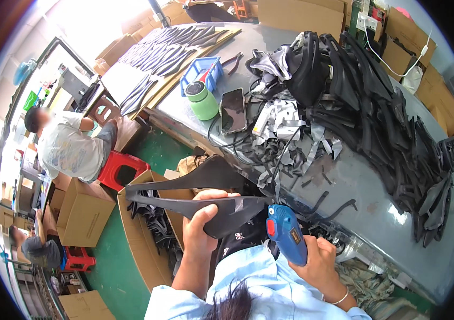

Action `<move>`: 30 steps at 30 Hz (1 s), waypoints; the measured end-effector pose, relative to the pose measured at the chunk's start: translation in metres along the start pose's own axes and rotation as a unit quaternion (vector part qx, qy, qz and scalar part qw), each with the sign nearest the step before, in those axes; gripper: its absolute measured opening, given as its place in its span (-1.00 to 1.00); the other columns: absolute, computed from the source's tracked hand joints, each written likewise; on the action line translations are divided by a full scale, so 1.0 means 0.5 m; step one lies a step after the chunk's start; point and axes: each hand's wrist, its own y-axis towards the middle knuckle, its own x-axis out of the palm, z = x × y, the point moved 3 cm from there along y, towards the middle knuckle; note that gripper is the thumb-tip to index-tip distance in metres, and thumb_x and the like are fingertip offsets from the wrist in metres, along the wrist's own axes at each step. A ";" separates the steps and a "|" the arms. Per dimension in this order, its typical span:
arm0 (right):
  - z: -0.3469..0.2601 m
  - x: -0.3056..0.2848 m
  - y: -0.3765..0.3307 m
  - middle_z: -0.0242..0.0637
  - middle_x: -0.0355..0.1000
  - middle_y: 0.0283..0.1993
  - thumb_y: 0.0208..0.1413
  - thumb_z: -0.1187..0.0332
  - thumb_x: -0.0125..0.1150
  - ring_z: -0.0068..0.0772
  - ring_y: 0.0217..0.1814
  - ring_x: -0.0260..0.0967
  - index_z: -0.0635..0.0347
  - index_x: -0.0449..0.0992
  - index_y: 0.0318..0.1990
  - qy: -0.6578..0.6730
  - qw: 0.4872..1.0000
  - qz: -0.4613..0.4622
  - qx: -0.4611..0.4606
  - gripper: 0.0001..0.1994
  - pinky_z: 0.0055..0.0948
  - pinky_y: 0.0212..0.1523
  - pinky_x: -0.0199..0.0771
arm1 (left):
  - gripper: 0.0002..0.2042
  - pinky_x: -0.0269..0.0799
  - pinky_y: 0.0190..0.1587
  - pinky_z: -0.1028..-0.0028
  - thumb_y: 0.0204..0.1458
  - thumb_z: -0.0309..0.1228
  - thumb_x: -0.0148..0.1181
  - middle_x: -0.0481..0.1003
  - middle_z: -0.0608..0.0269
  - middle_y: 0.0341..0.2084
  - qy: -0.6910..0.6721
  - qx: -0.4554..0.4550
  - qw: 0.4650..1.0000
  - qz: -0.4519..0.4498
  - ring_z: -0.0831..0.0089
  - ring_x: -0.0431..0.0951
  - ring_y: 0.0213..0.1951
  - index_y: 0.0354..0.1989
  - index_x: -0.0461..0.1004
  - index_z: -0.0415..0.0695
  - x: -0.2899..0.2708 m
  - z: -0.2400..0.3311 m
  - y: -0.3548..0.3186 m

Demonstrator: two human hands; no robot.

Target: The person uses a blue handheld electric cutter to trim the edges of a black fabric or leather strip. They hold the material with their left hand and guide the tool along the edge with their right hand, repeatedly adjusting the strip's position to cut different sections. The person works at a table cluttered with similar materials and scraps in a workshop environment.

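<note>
From where I stand, the V-shaped, matte-black two-armed piece (232, 216) is held clear of the grey, smooth-topped desk (376, 229), before its near edge. The left hand (200, 224) is clamped on its lower arm, thumb uppermost; the right hand (316, 261) is wrapped round the blue handheld tool with a red button (286, 232). The hands are apart. The tool's nose is at the piece's right tip; contact cannot be confirmed.

Progress: I judge work on this piece under way. Grey cut scraps (285, 160) suggest some done; whether the heaped long black parts (381, 117) are finished or waiting, I cannot tell.

Orientation: the long axis runs left to right, nearly level; the joined end points left, the free tips right.
</note>
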 end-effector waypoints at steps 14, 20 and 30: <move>-0.023 0.008 0.003 -0.25 0.39 -0.62 -0.36 0.37 0.43 -0.25 -0.63 0.37 0.35 0.37 -0.25 -0.022 0.998 0.011 -0.058 -0.53 -0.37 -0.44 0.34 | -0.73 0.43 -0.02 0.38 -0.06 -0.54 0.08 0.51 -0.08 -0.21 0.096 -0.074 0.990 -0.070 0.29 0.54 -0.14 -0.15 0.40 -0.36 0.016 0.043 0.001; -0.037 0.025 0.010 -0.26 0.38 -0.63 -0.35 0.36 0.42 -0.28 -0.63 0.37 0.37 0.38 -0.24 -0.016 0.996 0.015 -0.088 -0.54 -0.38 -0.45 0.34 | -0.73 0.40 -0.03 0.46 -0.09 -0.58 0.16 0.50 0.08 -0.22 0.164 -0.077 0.982 -0.051 0.44 0.50 -0.15 -0.17 0.38 -0.31 0.000 0.032 -0.009; -0.007 0.071 -0.015 -0.19 0.36 -0.64 -0.44 0.39 0.41 -0.10 -0.59 0.34 0.27 0.35 -0.30 -0.014 0.998 -0.054 -0.017 -0.54 -0.24 -0.46 0.32 | -0.76 0.50 -0.15 0.34 0.03 -0.47 0.16 0.49 0.21 -0.24 -0.038 0.021 0.926 0.375 0.43 0.53 -0.19 -0.12 0.35 -0.20 -0.403 -0.074 -0.124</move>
